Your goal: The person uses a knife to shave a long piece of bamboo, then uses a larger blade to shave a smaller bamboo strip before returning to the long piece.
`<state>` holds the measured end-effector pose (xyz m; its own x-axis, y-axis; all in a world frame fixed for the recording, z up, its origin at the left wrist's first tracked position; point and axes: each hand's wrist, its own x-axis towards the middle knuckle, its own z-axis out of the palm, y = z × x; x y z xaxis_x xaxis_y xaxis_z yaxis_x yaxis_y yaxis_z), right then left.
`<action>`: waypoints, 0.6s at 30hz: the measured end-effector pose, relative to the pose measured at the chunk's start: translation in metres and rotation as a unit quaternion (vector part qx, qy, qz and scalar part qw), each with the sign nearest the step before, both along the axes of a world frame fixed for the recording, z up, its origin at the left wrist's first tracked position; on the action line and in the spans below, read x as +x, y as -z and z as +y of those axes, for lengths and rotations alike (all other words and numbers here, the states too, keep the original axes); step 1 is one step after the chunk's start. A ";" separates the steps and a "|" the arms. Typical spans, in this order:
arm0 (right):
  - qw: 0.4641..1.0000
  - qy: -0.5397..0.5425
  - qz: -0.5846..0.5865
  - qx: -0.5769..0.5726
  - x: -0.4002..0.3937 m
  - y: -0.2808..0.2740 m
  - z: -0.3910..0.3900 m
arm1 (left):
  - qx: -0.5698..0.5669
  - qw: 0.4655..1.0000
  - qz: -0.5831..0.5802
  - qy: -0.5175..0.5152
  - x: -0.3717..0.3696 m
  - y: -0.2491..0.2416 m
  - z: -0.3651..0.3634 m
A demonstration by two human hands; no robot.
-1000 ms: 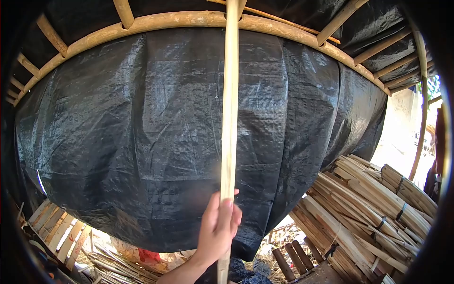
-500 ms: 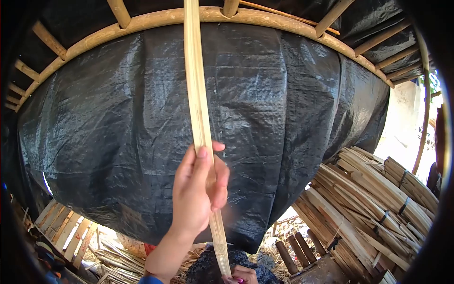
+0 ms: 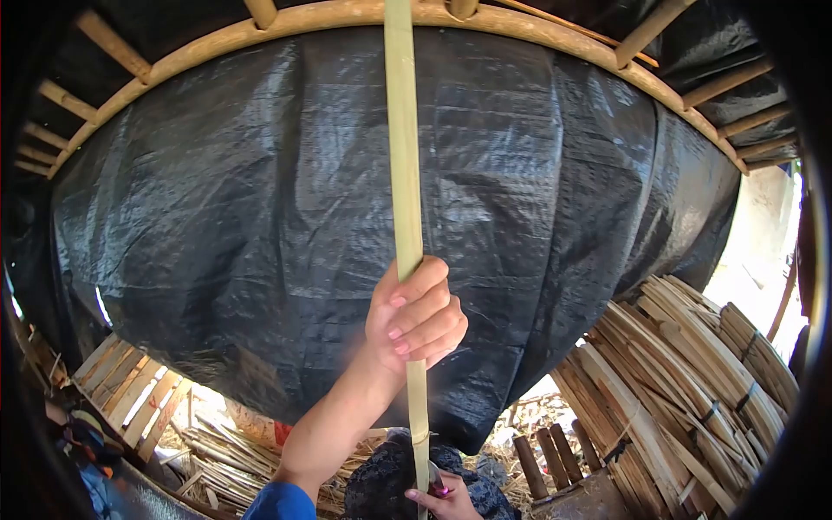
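Note:
A long, pale green bamboo strip (image 3: 405, 165) stands nearly upright before me and runs past the top of the view. My left hand (image 3: 418, 310) is closed around its middle, with the fingers wrapped across the front. Low down, my right hand (image 3: 455, 500) is closed at the strip's lower end. It grips what looks like a small knife (image 3: 439, 489) with a pink-purple handle, its grey blade beside the strip. Part of the handle is hidden by the fingers. Dark patterned cloth (image 3: 381, 481) lies over my lap behind the strip.
A black tarpaulin (image 3: 347, 191) hangs in front, below a curved wooden pole (image 3: 329, 16). Stacked split bamboo bundles (image 3: 693, 381) lie at the right. Thin strips (image 3: 238, 459) are scattered at lower left, near a slatted wooden piece (image 3: 130, 390).
The bamboo strip has been turned, from its pale split face to its smooth greenish face. My left hand has rotated, fingers now in front. My right hand and the knife show more clearly.

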<state>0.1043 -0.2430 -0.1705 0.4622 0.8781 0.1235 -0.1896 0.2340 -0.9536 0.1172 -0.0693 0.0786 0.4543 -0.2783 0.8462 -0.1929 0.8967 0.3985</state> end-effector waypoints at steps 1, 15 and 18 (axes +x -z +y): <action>1.000 -0.012 -0.001 0.002 -0.005 0.001 0.006 | -0.003 1.000 0.004 -0.015 -0.006 0.001 0.002; 0.976 0.132 -0.167 -0.043 0.016 0.051 0.032 | 0.158 0.711 0.177 -0.662 -0.002 0.015 0.034; 0.974 0.123 -0.181 -0.054 0.022 0.045 0.033 | 0.206 0.728 0.155 -0.635 0.012 0.018 0.048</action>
<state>0.1267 -0.2100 -0.2158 0.6044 0.7627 0.2302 0.2128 0.1239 -0.9692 0.1291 -0.0217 0.0607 0.7190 0.3308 0.6112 -0.6053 -0.1340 0.7846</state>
